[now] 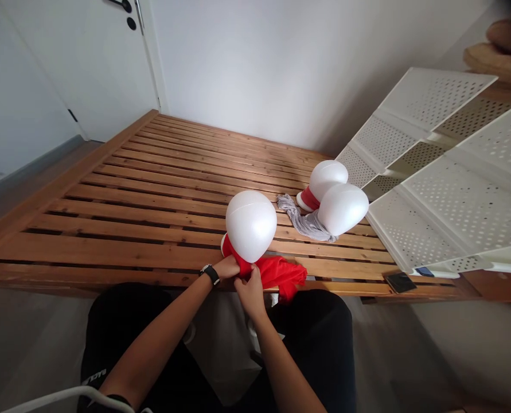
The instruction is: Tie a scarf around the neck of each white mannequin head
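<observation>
On the near edge of a slatted wooden bed base [121, 241], your two bare hands work close together at a white foam dome [251, 225], which sits on the slats with its rounded top up, tilted slightly. A red cloth [281, 274] is bunched around its lower end and spills to your right along the slats. Your right hand [250, 292] pinches a fold of that cloth, so its grip is closed on the fabric, and this pinch appears to keep the gathered cloth snug against the foam. Your left hand [226, 267], wearing a black wristwatch [210, 274], lies against the same gathered neck; its fingers are hidden, so you cannot tell whether that grip is closed. Your knees, in dark trousers [319, 338], sit just below the bed's edge, keeping the work within easy reach. Farther along, two more foam domes [343, 209] touch each other, and a grey cloth [303, 219] lies crumpled against them. White perforated panels [453, 189] lean at the right, above a dark flat slab [399, 281] on the bed base's corner.
</observation>
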`<state>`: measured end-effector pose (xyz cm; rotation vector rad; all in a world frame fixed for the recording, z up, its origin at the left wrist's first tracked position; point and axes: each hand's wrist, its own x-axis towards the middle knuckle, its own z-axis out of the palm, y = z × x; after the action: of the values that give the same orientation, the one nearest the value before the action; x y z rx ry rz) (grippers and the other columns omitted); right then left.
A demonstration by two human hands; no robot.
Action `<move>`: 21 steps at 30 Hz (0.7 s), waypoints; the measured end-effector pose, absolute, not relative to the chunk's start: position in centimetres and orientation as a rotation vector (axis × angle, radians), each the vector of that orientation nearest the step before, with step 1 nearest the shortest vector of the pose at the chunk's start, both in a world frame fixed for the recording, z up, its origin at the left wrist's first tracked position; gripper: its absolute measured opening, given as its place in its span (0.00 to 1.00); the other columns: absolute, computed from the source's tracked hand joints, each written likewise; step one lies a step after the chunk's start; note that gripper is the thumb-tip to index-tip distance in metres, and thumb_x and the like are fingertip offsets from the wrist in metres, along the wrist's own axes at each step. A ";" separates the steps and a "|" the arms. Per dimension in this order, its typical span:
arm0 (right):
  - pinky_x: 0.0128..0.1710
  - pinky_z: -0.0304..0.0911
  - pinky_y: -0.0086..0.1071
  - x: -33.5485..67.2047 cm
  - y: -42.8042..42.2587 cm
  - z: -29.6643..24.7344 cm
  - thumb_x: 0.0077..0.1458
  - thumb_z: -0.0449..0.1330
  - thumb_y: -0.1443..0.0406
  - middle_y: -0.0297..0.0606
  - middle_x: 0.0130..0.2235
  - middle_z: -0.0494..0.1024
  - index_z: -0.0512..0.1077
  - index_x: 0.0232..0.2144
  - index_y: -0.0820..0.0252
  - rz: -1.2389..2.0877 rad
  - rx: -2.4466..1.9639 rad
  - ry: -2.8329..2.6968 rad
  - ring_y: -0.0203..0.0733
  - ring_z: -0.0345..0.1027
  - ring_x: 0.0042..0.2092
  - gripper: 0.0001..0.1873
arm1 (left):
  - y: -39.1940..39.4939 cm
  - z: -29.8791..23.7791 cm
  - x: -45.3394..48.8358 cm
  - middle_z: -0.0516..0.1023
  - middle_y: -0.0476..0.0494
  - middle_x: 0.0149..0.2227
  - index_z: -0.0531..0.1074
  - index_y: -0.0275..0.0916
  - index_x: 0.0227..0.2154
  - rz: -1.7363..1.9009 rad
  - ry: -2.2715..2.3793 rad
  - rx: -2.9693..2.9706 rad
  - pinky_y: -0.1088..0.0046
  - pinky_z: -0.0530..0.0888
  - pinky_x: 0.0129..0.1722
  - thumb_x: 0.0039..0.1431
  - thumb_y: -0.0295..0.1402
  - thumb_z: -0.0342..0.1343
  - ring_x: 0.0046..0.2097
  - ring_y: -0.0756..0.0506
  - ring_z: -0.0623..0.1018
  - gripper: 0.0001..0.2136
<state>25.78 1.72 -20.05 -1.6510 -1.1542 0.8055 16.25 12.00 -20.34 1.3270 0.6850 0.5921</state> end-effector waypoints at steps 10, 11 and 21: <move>0.56 0.64 0.39 26.0 2.2 -21.9 0.49 0.59 0.64 0.45 0.48 0.78 0.75 0.43 0.61 0.671 -1.769 -0.896 0.49 0.70 0.50 0.18 | 11.0 -22.5 17.7 0.83 0.38 0.43 0.79 0.35 0.40 0.651 0.755 1.291 0.62 0.73 0.53 0.50 0.26 0.59 0.46 0.41 0.77 0.13; 0.55 0.65 0.38 26.0 2.0 -21.9 0.50 0.58 0.64 0.44 0.47 0.78 0.75 0.43 0.61 0.673 -1.754 -0.926 0.48 0.71 0.48 0.17 | 11.0 -22.4 17.5 0.83 0.38 0.43 0.79 0.35 0.39 0.619 0.751 1.297 0.62 0.73 0.52 0.50 0.27 0.59 0.46 0.41 0.77 0.12; 0.51 0.65 0.38 28.9 0.8 -22.2 0.56 0.52 0.64 0.43 0.45 0.81 0.76 0.44 0.60 0.626 -1.970 -1.074 0.49 0.73 0.47 0.17 | 11.0 -21.1 16.5 0.83 0.40 0.37 0.79 0.35 0.34 0.530 0.743 1.005 0.64 0.73 0.49 0.46 0.29 0.66 0.45 0.41 0.78 0.10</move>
<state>28.87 0.83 -22.17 -1.9696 -1.0736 0.6264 16.54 10.98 -21.07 1.0050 0.7426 0.5300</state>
